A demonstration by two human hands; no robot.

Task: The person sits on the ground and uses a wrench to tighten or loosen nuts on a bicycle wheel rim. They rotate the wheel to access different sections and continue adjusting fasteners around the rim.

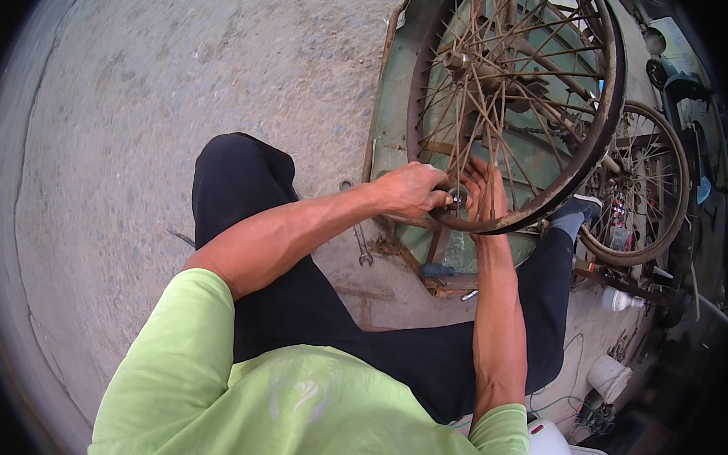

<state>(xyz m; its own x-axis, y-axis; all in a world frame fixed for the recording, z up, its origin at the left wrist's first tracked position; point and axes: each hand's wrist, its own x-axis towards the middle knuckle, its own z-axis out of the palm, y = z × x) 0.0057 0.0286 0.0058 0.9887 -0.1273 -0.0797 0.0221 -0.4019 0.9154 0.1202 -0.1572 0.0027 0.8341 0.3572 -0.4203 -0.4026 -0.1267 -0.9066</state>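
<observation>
A rusty spoked bicycle wheel (591,133) stands upright in a green metal frame (392,104) in front of me. My left hand (412,189) is closed on a small dark tool (456,197) at the wheel's lower rim. Pressed flat against the spokes just right of that spot is my right hand (487,189), fingers spread among them. Both forearms reach up from my green shirt over my black trousers.
A wrench (360,236) lies on the concrete by the frame's foot, and a blue-handled tool (438,270) sits lower down. A second wheel (646,186) leans at the right. White containers (609,376) and cables clutter the lower right. Bare concrete stretches to the left.
</observation>
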